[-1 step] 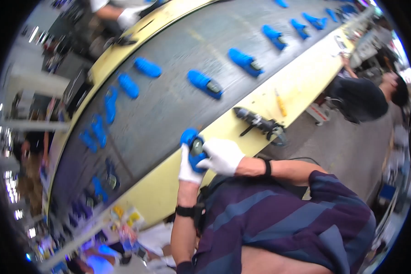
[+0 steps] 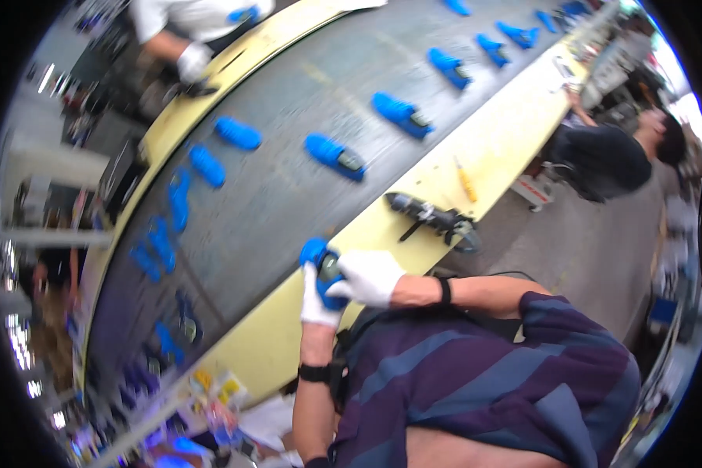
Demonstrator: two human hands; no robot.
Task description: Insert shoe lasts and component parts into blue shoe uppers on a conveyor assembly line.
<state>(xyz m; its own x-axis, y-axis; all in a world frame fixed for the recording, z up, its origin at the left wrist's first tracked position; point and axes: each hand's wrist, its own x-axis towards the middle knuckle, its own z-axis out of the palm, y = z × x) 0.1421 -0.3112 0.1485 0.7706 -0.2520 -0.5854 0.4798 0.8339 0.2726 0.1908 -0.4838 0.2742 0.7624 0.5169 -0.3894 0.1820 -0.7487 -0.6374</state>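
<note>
A blue shoe (image 2: 313,250) with a dark opening is held over the near yellow ledge of the conveyor, in front of my body. My left hand (image 2: 314,299), in a white glove, grips it from the left and below. From the right, my right hand (image 2: 370,278), also gloved in white, closes on the shoe's side with the thumb near the opening. Glove and fingers cover part of the shoe. To the right on the ledge lie a black handheld tool (image 2: 425,212) with a clear end and a slim yellow-handled tool (image 2: 466,183).
Several blue shoes (image 2: 335,156) lie in two rows along the grey belt (image 2: 265,210). Across it, a co-worker's white-gloved hand (image 2: 194,62) is near the far ledge (image 2: 234,58). Another person (image 2: 604,160) sits to the right. Yellow items (image 2: 230,386) lie at the lower left.
The view has shifted slightly, so belt, shoes and tools appear farther left and lower. The co-worker across has moved, and a blue piece shows by them. Both my hands still hold the shoe.
</note>
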